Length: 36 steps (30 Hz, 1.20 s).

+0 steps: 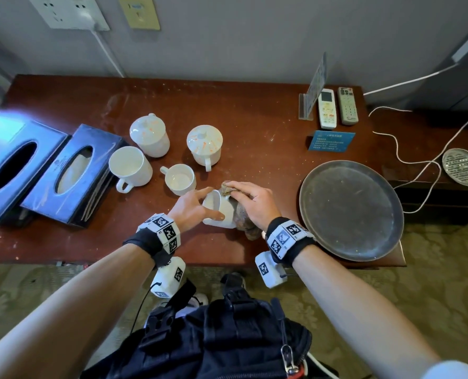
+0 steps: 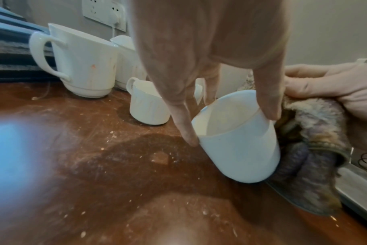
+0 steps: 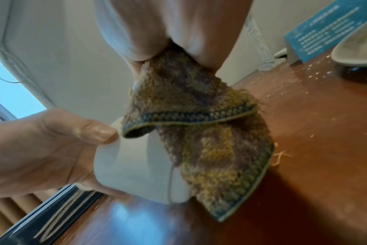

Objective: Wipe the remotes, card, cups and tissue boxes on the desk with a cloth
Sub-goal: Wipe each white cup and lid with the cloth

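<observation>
Two hands work one small white cup (image 1: 218, 209) at lower centre of the head view, tipped on its side on the desk (image 1: 227, 110), mouth toward frame left. Left hand (image 1: 191, 206) pinches the rim, thumb on the near wall and fingers on the far edge, probably to stop it rolling. Right hand (image 1: 250, 201) lies over a brown knitted cloth (image 1: 243, 217), fingers close together and curled down, pressing it against the cup's base end; thumb position unclear. Tilting exposes the outer wall to the cloth.

Still spattered: two lidded cups (image 1: 204, 147) above centre, orange marks. Two open cups (image 1: 130, 166) stand left of centre. Tissue boxes (image 1: 71, 173) at frame left, remotes (image 1: 327, 108) and blue card (image 1: 331, 140) at upper right.
</observation>
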Tool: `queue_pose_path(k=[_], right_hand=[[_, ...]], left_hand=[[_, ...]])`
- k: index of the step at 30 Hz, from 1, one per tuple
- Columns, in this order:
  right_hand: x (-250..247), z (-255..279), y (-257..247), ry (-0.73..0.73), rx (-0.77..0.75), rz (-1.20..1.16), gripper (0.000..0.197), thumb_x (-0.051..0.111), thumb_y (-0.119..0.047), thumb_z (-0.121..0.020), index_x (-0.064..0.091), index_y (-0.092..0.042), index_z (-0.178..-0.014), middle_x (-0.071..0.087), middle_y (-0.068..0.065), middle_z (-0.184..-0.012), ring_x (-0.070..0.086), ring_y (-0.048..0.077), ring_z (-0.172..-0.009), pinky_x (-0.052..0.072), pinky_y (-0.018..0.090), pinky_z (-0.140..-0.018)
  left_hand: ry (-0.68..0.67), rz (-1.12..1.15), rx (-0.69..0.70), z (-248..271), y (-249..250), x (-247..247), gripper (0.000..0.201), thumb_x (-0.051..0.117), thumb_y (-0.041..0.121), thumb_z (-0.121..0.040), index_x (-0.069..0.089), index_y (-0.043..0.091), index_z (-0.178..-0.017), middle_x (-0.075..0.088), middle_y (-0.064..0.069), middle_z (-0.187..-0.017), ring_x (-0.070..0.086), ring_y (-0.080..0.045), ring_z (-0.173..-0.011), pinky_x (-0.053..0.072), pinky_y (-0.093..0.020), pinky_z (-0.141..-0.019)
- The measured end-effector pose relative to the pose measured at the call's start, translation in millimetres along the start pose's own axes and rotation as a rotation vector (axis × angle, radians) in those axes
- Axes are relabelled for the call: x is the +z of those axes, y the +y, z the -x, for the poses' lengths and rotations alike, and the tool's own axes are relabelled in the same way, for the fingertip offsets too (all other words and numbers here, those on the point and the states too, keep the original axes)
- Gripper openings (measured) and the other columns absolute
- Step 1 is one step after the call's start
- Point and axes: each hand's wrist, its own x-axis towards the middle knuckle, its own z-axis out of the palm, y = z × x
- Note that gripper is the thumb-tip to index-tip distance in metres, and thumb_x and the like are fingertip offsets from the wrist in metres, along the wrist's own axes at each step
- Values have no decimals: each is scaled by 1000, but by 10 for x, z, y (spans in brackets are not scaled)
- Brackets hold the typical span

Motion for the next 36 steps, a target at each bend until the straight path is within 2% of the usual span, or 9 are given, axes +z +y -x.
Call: queue_pose_path(k=[4, 9, 13, 17, 22, 24, 27, 31, 36], right_hand=[[-261, 23, 95, 75, 174, -72, 24, 62, -6, -92, 76, -19, -106, 71, -12, -108, 63, -2, -106, 47, 28, -103], [-274, 212, 266, 55, 297, -129, 23, 61, -15, -95, 73, -23, -113, 70, -15, -113, 62, 0, -110, 48, 32, -104], [-166, 200, 271, 63, 296, -197, 28, 59, -22, -96, 68, -28, -122, 67, -17, -120, 58, -1, -116, 46, 31, -106], [-145, 172, 225, -29, 303, -239, 28, 58, -20, -97, 68, -30, -122, 66, -16, -124, 57, -3, -117, 44, 26, -105], [-82, 175, 215, -94, 306, -239, 28, 59, -19, -97, 70, -28, -121, 66, -16, -122, 58, -4, -115, 45, 25, -105], [-57, 185, 202, -105, 270, -201, 27, 60, -18, -96, 71, -27, -119, 66, -18, -122, 55, -7, -117, 42, 21, -105], [-13, 163, 148, -135, 115, -87, 27, 61, -14, -94, 73, -25, -116, 66, -14, -124, 53, -5, -121, 37, 18, -108], [70, 114, 112, -202, 24, 4, 29, 63, -14, -92, 72, -28, -116, 65, -10, -128, 53, -3, -123, 35, 18, -110], [78, 36, 242, -188, 270, 272, 30, 48, -36, -100, 67, -36, -124, 64, -11, -129, 55, 12, -124, 40, 23, -105]], left_hand=[[0, -15, 2, -70, 112, 10, 85, 86, 22, -71, 45, 21, -145, 52, -4, -139, 47, -22, -130, 42, -45, -109], [-51, -67, 10, -55, 51, -28, 91, 87, 27, -68, 41, 17, -146, 51, -3, -138, 47, -22, -130, 42, -46, -108], [-147, -47, -12, -28, 38, -64, 91, 81, 23, -69, 36, 39, -146, 44, -1, -143, 46, -25, -128, 52, -47, -98], [-223, 54, -42, -17, 38, -60, 86, 68, 2, -79, 35, 46, -146, 41, 1, -148, 48, -24, -126, 59, -38, -88], [-164, 216, -117, 24, 37, -25, 62, 64, 30, -91, 39, 48, -145, 39, 10, -152, 47, -19, -129, 54, -39, -93], [-133, 239, -131, 17, 11, -13, 64, 67, 39, -90, 37, 45, -146, 41, 10, -150, 47, -21, -130, 54, -40, -92], [-95, 287, -181, 18, -45, -1, 81, 76, 43, -77, 39, 30, -149, 51, 5, -143, 57, -21, -121, 56, -36, -82], [-107, 338, -175, 44, -85, 5, 51, 74, 31, -77, 62, 23, -125, 71, -6, -117, 66, -27, -110, 56, -35, -80], [-67, 320, -164, 78, -161, 2, 99, 83, 43, -50, 51, 23, -141, 61, 2, -133, 58, -23, -120, 53, -45, -97]])
